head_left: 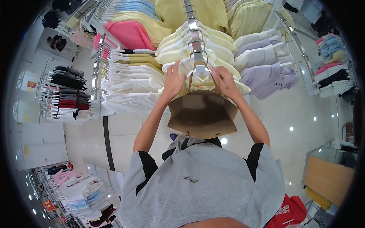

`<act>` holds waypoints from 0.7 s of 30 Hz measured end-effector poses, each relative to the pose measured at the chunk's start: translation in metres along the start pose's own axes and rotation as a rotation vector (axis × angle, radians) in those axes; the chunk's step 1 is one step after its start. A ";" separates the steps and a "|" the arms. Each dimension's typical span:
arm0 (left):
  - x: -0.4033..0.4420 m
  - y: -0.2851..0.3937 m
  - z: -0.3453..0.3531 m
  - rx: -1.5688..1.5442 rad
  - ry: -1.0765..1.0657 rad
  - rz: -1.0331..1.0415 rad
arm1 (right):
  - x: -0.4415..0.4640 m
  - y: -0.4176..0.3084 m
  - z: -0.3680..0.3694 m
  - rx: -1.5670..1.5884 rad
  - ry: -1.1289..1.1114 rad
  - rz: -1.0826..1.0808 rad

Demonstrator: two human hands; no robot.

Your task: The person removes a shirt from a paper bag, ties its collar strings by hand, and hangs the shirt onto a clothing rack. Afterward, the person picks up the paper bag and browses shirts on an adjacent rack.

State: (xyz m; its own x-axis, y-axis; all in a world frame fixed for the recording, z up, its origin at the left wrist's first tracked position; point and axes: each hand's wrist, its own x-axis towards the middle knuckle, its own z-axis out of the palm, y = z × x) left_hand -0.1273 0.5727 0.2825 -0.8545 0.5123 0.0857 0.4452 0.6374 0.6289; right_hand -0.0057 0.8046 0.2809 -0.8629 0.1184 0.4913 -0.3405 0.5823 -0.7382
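A brown paper bag (203, 112) hangs with its mouth toward me at the end of a metal clothes rail (196, 45). Its handle loops up around the rail's end, beside a small white tag (200, 68). My left hand (174, 81) lies left of the handle, fingers stretched over white shirts (186, 65) on hangers. On the other side, my right hand (226, 81) has its fingers curled and its thumb and forefinger at the handle's right strap. The bag's interior is dark, and I cannot make out anything inside it.
Lilac and white shirts (266, 72) hang to the right, white and olive ones (129, 83) to the left. A pink garment (129, 34) lies beyond. Dark and red clothes (70, 100) hang on a wall rack. A counter (329, 174) stands behind me; another person (59, 43) is far left.
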 end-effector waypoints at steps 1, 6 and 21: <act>-0.003 0.000 0.000 -0.012 -0.011 0.002 | -0.002 0.001 0.000 0.013 -0.009 -0.005; -0.009 -0.007 -0.001 -0.054 0.002 0.022 | -0.008 -0.029 -0.004 0.075 0.045 -0.023; -0.061 0.025 -0.030 -0.201 0.111 0.160 | -0.020 -0.075 0.000 0.281 0.034 0.312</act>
State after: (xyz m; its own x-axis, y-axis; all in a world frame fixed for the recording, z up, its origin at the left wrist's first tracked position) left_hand -0.0720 0.5398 0.3166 -0.8066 0.5239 0.2738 0.5245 0.4207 0.7402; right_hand 0.0373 0.7587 0.3269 -0.9295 0.2834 0.2361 -0.1579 0.2729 -0.9490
